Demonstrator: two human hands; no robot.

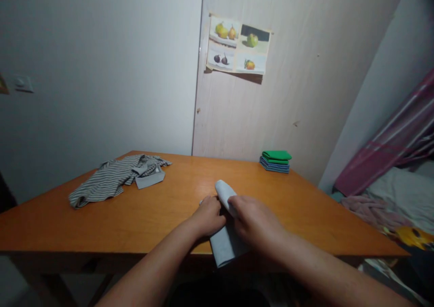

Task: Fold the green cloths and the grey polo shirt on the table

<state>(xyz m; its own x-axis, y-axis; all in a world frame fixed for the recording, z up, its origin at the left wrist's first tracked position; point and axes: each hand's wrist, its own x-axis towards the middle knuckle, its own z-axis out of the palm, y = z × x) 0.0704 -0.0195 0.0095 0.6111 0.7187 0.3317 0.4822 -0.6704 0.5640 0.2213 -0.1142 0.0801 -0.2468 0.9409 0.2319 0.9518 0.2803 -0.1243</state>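
A light grey folded cloth [226, 246] lies at the front edge of the table, with its near end hanging past the edge. My right hand [254, 219] is closed on a raised flap of it, thumb and fingers pinching the rolled-over part. My left hand [209, 216] has its fingers curled on the cloth's left side, gripping it close to the tabletop. Both hands nearly touch, and part of the cloth is hidden under them. What kind of garment it is, I cannot make out.
On the wooden table [183, 185], a striped shirt [111, 178] is spread at the left, beside a light grey collar-like piece [151, 179]. A stack of folded cloths [276, 161], green over blue, stands at the far right corner. A bed with bedding [400, 198] lies right of the table.
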